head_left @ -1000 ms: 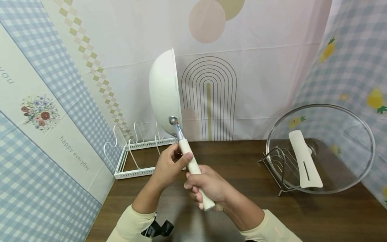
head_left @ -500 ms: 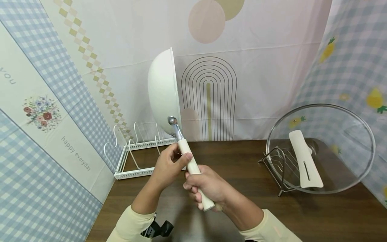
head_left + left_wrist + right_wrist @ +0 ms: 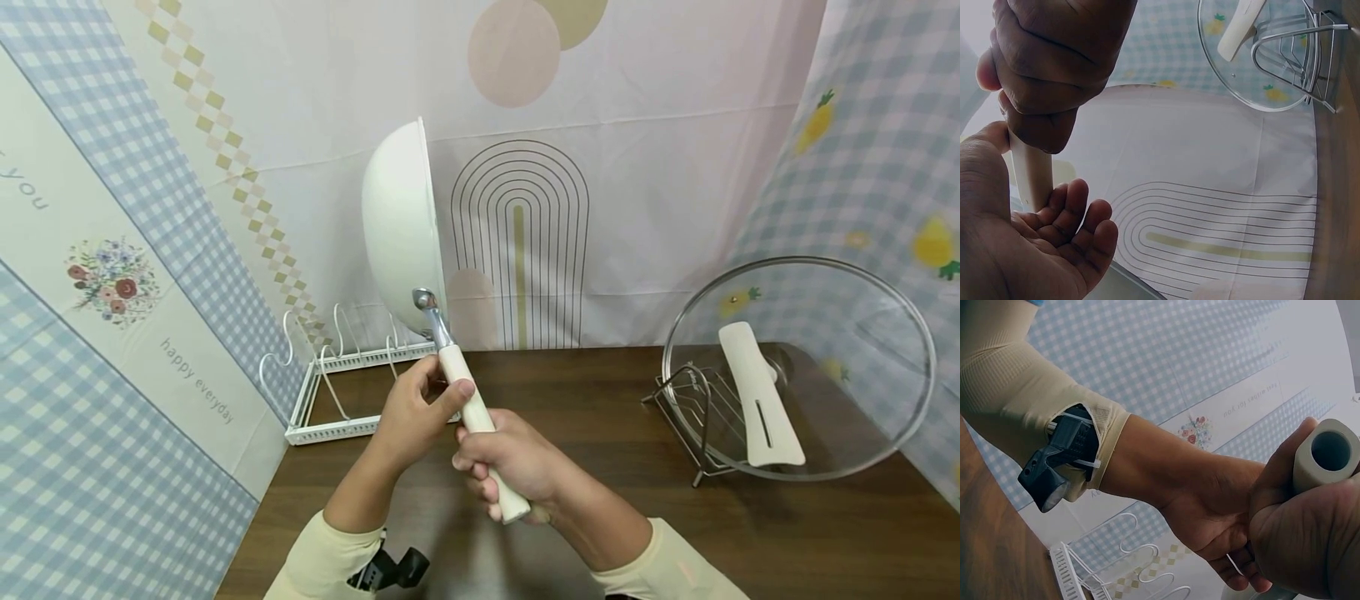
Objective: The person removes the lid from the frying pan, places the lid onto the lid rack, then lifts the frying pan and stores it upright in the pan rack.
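Observation:
A white wok [image 3: 401,225] is held up on edge in the head view, its open side facing right. Around the lower part of its cream handle [image 3: 516,507] my right hand [image 3: 510,454] has its fingers wrapped. Higher up, close to the metal neck [image 3: 441,328], my left hand [image 3: 411,415] holds the handle between thumb and fingers. In the left wrist view the left hand's fingers [image 3: 1075,231] curl loosely by the handle, below the right fist. The handle's hollow end [image 3: 1330,450] pokes out of the right hand in the right wrist view. The wok's inside is hidden.
Behind the left hand, a white rack [image 3: 333,430] with curved dividers stands on the wooden table [image 3: 570,400]. At right, a glass lid [image 3: 921,333] with a cream handle leans in a metal wire stand [image 3: 705,417]. Patterned cloth walls enclose three sides.
The wok's bowl has tipped slightly left, and both hands have shifted a little left with it. Their hold on the handle looks the same. The lid and racks have stayed put.

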Motion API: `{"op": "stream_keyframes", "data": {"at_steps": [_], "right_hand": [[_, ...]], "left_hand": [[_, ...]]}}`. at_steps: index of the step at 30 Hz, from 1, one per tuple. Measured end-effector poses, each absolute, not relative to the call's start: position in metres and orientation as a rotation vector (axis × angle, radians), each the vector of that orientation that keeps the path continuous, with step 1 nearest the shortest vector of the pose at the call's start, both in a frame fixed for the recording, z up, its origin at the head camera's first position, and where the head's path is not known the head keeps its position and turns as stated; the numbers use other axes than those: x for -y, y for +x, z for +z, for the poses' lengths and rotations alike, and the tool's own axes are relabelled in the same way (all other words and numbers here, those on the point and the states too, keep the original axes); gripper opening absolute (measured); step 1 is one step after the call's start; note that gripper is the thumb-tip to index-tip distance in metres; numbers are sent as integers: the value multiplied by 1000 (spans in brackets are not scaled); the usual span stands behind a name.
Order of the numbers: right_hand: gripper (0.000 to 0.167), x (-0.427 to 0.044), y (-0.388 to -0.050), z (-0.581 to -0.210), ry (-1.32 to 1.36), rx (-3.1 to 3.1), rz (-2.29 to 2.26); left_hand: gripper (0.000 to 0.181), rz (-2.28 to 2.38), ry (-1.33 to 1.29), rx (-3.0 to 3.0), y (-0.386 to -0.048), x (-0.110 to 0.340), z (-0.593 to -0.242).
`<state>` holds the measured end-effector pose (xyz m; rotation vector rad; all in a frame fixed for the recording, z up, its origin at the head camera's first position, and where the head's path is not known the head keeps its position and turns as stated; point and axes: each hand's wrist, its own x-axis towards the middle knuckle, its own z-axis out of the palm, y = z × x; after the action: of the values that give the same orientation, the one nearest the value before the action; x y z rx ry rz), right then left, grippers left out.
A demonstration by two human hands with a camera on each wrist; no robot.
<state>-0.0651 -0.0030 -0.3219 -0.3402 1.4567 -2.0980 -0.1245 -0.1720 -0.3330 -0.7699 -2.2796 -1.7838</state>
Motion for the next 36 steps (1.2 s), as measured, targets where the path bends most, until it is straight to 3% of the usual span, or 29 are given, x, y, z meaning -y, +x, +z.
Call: {"op": "stream_keyframes", "data": {"at_steps": [36], "right_hand": [[19, -11, -86, -323, -386, -1401, -2067]], "left_hand": [[39, -1753, -716, 2257, -136, 160, -333]]}}
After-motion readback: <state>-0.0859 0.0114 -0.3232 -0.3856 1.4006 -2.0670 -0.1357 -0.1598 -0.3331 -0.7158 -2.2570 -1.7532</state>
